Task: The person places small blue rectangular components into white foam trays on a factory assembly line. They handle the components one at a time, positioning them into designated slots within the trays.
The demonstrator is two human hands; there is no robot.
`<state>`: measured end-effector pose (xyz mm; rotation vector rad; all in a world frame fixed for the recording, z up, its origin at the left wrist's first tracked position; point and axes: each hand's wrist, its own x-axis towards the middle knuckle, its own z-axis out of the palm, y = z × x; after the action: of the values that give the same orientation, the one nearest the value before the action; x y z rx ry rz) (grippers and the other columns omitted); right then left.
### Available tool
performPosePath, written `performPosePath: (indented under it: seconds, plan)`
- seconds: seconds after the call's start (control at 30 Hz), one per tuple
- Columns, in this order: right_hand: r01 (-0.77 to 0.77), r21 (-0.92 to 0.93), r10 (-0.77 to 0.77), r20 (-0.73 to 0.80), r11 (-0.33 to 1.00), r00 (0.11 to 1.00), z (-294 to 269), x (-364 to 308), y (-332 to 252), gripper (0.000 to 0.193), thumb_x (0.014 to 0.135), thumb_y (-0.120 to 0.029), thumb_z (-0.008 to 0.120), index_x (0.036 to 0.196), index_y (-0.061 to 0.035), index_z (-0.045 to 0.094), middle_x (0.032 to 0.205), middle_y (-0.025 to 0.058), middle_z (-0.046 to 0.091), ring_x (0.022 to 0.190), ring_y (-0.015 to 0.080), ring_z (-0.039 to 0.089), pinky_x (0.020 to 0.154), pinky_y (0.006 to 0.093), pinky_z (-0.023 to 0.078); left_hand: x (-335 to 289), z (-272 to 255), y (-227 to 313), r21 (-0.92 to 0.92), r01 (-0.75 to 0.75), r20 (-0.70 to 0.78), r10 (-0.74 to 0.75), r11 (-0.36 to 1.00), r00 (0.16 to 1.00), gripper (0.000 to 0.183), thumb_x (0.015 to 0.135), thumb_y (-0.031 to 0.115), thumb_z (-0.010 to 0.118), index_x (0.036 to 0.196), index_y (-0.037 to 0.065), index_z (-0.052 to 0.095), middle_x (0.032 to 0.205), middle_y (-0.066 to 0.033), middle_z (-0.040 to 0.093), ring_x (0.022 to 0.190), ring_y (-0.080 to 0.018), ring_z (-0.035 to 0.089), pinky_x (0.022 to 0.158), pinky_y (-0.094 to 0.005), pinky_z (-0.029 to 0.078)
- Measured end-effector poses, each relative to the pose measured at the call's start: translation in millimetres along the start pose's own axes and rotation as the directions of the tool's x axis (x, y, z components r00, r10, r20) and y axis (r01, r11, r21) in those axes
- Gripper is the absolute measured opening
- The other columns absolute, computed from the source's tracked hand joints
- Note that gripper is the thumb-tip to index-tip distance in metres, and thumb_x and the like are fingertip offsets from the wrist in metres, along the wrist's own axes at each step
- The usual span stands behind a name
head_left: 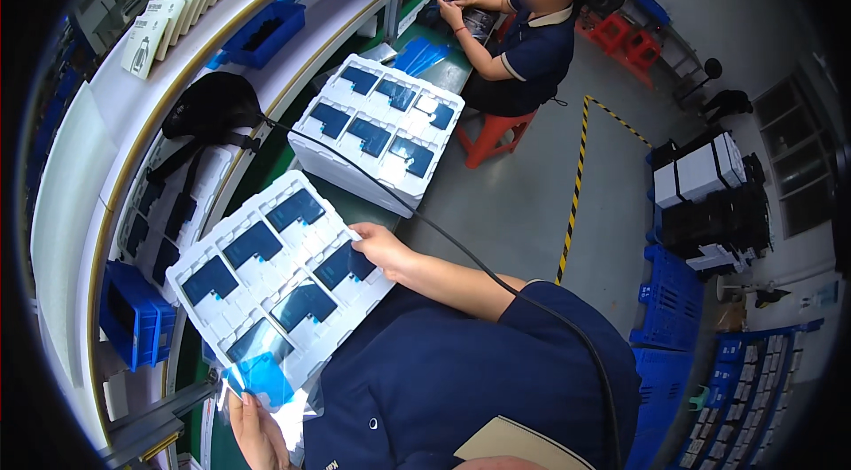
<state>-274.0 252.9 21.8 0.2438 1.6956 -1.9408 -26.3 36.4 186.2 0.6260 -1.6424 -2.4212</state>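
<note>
In front of me is a white molded tray (282, 273) with several dark, glossy rectangular panels, likely screens, seated in its pockets. My right hand (381, 253) grips the tray's right edge, thumb on top beside a dark panel (335, 266). Low at the near left corner, my left hand (254, 430) pinches a translucent blue film (262, 379), which overlaps the corner. Clear plastic (301, 408) hangs beside that hand. Beyond the held tray, a stack of similar white trays (350, 179) stands on the green bench, its top one also carrying dark panels.
A person (541, 44) sits on a red stool (498, 137) farther along the bench. Blue bins (142, 315) and a black bag (213, 105) line the shelving at left. A black cable (461, 248) crosses in front of me. Blue crates (667, 293) stand at right.
</note>
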Motion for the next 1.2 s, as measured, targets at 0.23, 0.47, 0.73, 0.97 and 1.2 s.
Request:
performPosePath:
  seconds: [0.23,0.47,0.73,0.97,1.2]
  plan:
    - [0.005,-0.023,-0.006,-0.059,1.000,0.998,-3,-36,32,0.033,0.086,0.004,0.045,0.118,0.0028,0.053,0.111,0.0140,0.060,0.102,0.0201,0.056,0.088,0.0281,0.042,-11,-23,-45,0.015,0.070,-0.102,-0.068,0.997,0.992,0.022,0.093,0.011,0.050,0.111,0.000,0.054,0.095,-0.0003,0.049,0.085,-0.0086,0.039,0.087,-0.0226,0.027]
    - [0.174,0.036,-0.164,-0.192,0.984,0.968,-4,-66,75,0.027,0.087,0.003,0.046,0.113,0.0021,0.054,0.108,0.0101,0.060,0.101,0.0158,0.054,0.087,0.0253,0.040,-4,-61,-76,0.048,0.121,-0.099,-0.116,0.991,0.988,0.030,0.092,0.010,0.049,0.119,-0.003,0.051,0.124,-0.0033,0.044,0.110,-0.0117,0.042,0.096,-0.0270,0.028]
    - [0.201,0.118,-0.165,-0.262,0.972,0.951,-14,-95,84,0.028,0.087,0.003,0.048,0.114,0.0000,0.054,0.106,0.0074,0.060,0.097,0.0132,0.053,0.085,0.0252,0.039,9,-78,-105,0.052,0.117,-0.090,-0.112,0.992,0.990,0.032,0.092,0.011,0.051,0.121,-0.002,0.050,0.117,-0.0025,0.046,0.106,-0.0119,0.042,0.098,-0.0264,0.027]
    - [0.049,-0.012,-0.051,-0.207,0.999,0.977,-2,-75,93,0.032,0.084,0.007,0.051,0.114,-0.0002,0.056,0.107,0.0045,0.060,0.101,0.0119,0.053,0.089,0.0242,0.038,10,-101,-130,0.008,0.187,-0.076,-0.186,0.982,0.980,0.011,0.092,0.015,0.053,0.085,0.007,0.049,0.089,0.0006,0.044,0.087,-0.0105,0.040,0.090,-0.0239,0.028]
    - [0.114,0.068,-0.105,-0.130,0.991,0.986,-28,-31,169,0.030,0.086,0.000,0.052,0.116,-0.0024,0.055,0.100,0.0039,0.060,0.094,0.0137,0.053,0.084,0.0254,0.040,23,-103,-162,0.050,0.202,-0.217,-0.187,0.978,0.958,0.021,0.092,0.017,0.053,0.074,0.007,0.048,0.133,-0.0108,0.036,0.118,-0.0158,0.036,0.102,-0.0284,0.021]
